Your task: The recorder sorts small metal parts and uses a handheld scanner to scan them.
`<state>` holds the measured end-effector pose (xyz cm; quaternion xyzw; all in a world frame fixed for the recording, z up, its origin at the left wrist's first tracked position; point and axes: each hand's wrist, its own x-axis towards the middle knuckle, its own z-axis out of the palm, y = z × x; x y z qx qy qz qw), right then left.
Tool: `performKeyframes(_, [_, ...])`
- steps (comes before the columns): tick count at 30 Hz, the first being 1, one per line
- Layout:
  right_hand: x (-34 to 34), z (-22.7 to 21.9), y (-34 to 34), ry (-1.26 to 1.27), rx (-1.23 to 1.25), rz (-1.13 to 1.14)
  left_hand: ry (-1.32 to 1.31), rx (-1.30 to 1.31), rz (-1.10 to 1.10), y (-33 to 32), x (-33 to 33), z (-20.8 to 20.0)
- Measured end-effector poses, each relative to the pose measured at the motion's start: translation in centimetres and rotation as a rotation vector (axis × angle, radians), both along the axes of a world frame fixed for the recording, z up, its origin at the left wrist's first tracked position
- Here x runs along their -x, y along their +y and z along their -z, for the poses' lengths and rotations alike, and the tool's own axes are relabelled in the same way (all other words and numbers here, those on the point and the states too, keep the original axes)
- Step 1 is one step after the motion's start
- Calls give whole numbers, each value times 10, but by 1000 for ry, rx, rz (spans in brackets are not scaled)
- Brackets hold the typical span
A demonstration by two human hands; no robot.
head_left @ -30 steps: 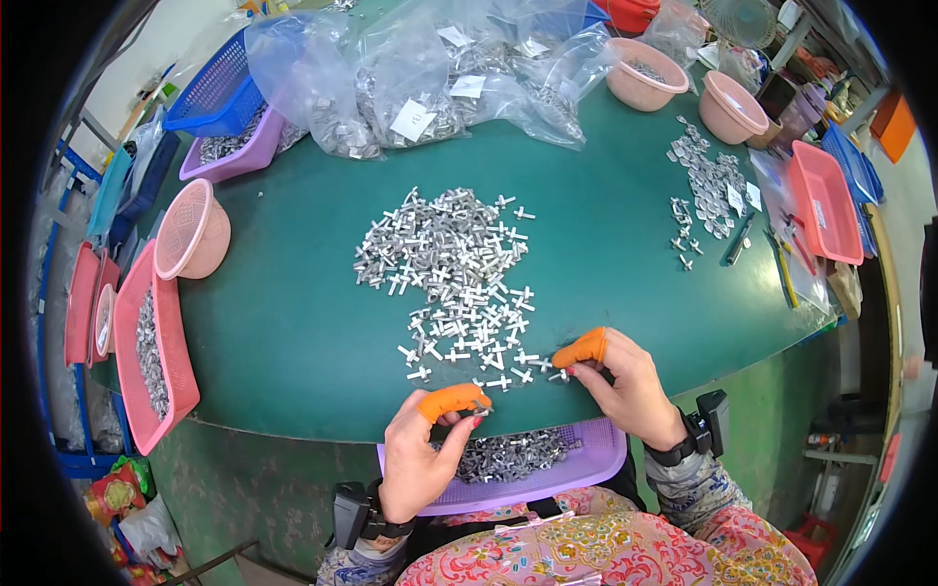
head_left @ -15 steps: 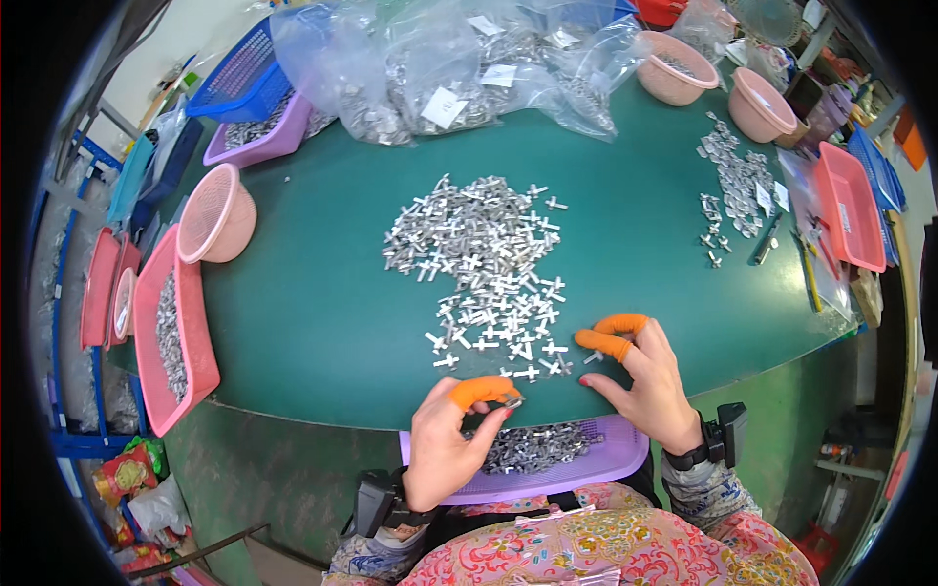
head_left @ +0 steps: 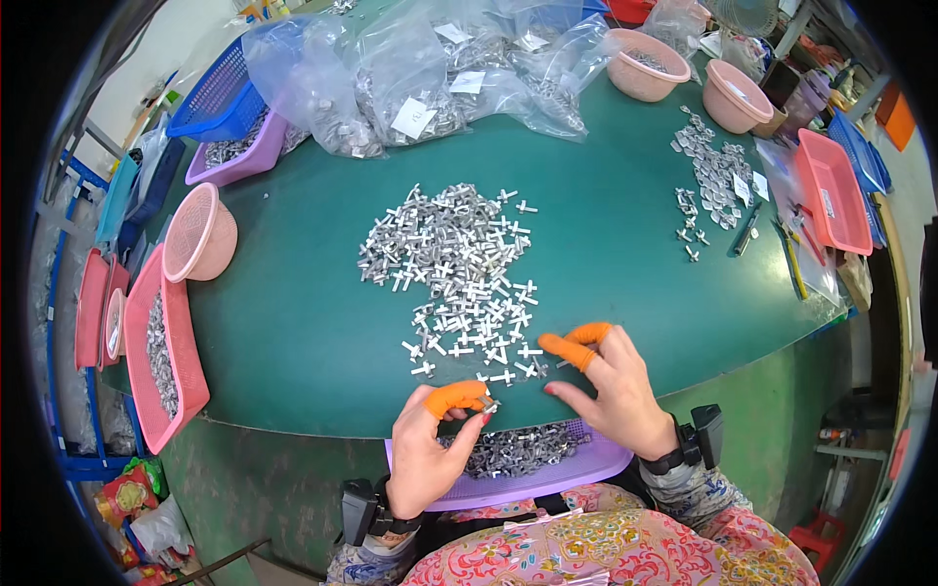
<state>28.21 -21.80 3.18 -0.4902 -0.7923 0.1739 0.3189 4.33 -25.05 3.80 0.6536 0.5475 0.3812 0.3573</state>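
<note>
My left hand, orange finger cots on its fingers, pinches a small silver metal cross between thumb and fingertips above the table's near edge. My right hand also wears orange finger cots. Its fingers are apart, with the thumb stretched toward the left and nothing visible between them. Under its fingertips a small metal piece lies partly hidden. Just beyond both hands spreads a heap of silver metal crosses, thinning out toward me. Below the table edge, a purple basket at my lap holds many small metal parts.
The green table carries clear bags of parts at the back. On the left stand a pink tray of parts and a pink round basket. Flat metal pieces, a pen and a red tray lie right.
The whole view has shifted, so the scene sits further left. My right hand has come slightly nearer the heap. The cross in my left hand shows more clearly.
</note>
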Motion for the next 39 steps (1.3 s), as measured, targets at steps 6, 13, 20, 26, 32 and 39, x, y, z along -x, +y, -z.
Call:
performKeyframes(6, [7, -4, 1, 13, 11, -5, 24, -39, -8, 1, 0, 3])
performKeyframes(13, [-2, 5, -1, 164, 26, 10, -27, -24, -25, -4, 5, 5])
performKeyframes(20, [-20, -21, -16, 363, 345, -276, -36, 76, 60, -16, 11, -8])
performKeyframes(26, [-16, -19, 4, 237, 174, -211, 111, -121, 165, -5, 8, -22])
performKeyframes(32, [11, -2, 17, 6, -39, -107, 349, -387, 116, 24, -33, 0])
performKeyframes(39, [-9, 2, 9, 93, 2, -55, 354, -479, 53, 28, -30, 12])
